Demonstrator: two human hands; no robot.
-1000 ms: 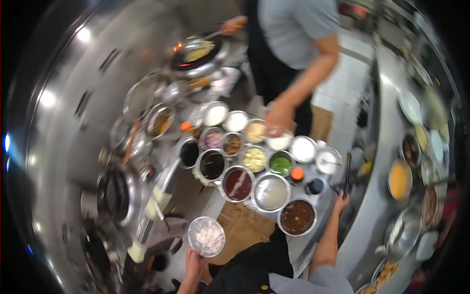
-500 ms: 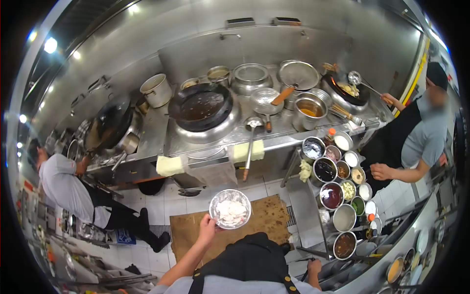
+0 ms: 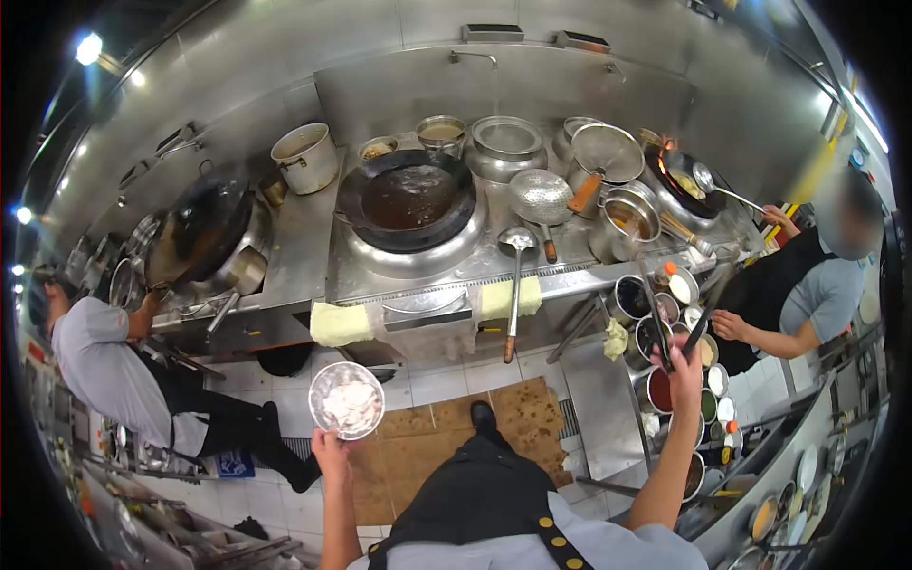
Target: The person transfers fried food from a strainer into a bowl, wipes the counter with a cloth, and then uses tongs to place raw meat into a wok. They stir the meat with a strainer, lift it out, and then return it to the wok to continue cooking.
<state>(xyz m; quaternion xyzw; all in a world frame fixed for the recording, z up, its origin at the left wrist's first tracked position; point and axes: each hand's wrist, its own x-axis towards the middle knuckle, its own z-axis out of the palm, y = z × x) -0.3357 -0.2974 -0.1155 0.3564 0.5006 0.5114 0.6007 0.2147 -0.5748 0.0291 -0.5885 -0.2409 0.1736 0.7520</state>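
My left hand [image 3: 332,445] holds a small steel bowl [image 3: 347,400] of pale chopped food by its near rim, out over the tiled floor. My right hand [image 3: 685,364] is raised over the sauce trolley and grips long dark tongs [image 3: 667,318], whose two arms point up and spread apart. Straight ahead on the stove sits a black wok [image 3: 410,198] with brown liquid in it. A ladle [image 3: 516,275] lies across the stove's front edge, its handle hanging over.
A trolley of several sauce and seasoning bowls [image 3: 680,366] stands at my right. One person [image 3: 809,275] works a flaming wok [image 3: 682,176] at the far right; another person [image 3: 114,366] stands at the left by a tilted wok [image 3: 198,226]. Brown mats [image 3: 446,442] cover the floor.
My right hand came up from the counter's edge and now holds the tongs above the trolley. The bowl in my left hand shifted left, and the view turned toward the stove.
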